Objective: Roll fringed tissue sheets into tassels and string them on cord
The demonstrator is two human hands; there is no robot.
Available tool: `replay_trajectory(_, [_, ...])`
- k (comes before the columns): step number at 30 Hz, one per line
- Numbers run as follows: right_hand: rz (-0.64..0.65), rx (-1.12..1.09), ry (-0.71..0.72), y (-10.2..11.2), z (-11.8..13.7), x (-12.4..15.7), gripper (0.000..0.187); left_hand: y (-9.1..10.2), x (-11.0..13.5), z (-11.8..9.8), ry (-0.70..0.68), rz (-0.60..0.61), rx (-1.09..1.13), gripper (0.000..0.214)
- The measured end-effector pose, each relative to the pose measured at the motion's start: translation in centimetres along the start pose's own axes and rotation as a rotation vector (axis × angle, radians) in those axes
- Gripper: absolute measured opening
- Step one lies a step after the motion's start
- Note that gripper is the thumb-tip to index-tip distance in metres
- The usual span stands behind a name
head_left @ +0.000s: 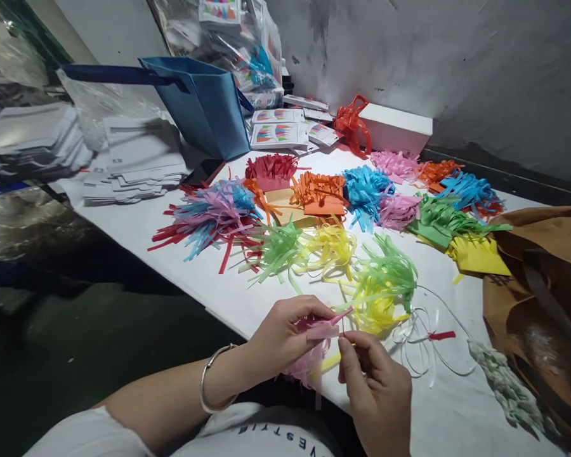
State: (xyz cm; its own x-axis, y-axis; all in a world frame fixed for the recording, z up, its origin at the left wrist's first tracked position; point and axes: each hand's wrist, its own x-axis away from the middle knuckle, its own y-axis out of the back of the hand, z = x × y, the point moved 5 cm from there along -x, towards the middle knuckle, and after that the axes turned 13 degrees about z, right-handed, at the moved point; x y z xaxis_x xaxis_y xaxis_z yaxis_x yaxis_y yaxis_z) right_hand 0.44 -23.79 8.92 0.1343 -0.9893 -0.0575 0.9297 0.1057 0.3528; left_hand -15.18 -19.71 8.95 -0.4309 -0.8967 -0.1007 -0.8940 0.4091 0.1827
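My left hand (280, 336) is closed around a pink paper tassel (307, 368); its fringe hangs below the fingers, and a twisted pink tip pokes out past the thumb. Close by on the right, my right hand (375, 387) pinches a thin reddish strand (343, 322) between thumb and forefinger, just under that tip. Just beyond both hands lie yellow fringe (374, 308) and green fringe (390, 266). White string (413, 343) loops over the table to the right, with a short red strip (442, 335) on it.
Fringed paper bundles, including orange (321, 193) and blue (368, 190), spread across the white table (209, 279). A blue bag (209, 108), stacked white sheets (137, 158), printed packs (278, 134) and a white box (397, 127) stand behind. A brown bag (542, 285) sits at right.
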Motion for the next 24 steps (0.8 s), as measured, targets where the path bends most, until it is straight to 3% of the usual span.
replay_trajectory(9, [0.032, -0.008, -0.075, -0.07, -0.23, 0.00, 0.029, 0.07, 0.32, -0.05, -0.110, -0.008, -0.124, 0.011])
replay_trajectory(24, [-0.008, -0.240, -0.202, 0.25, -0.55, 0.59, 0.035, -0.32, 0.45, -0.28, -0.187, -0.022, -0.215, 0.011])
